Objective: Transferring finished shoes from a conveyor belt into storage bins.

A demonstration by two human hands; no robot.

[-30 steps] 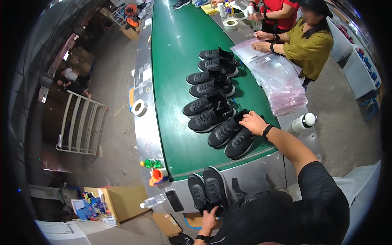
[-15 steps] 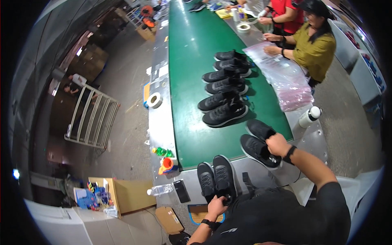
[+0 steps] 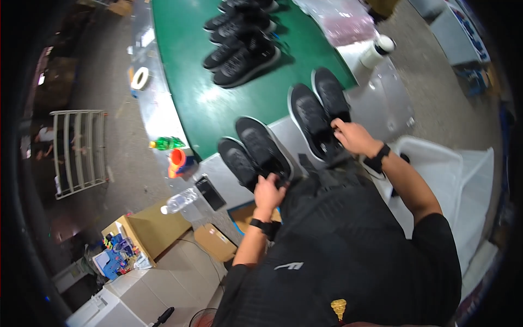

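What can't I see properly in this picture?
- Head view: the palms of the left hand and right hand, hidden by the hands' own backs.
- Head view: the undersides of the near shoes, hidden by the shoes themselves.
- Head view: the farthest black shoes, cut off by the top edge.
- Head view: the distant person, too small and blurred.

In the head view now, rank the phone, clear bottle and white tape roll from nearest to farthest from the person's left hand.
From the left hand:
1. Black phone, to its left
2. Clear bottle, left of the phone
3. White tape roll, toward the upper left
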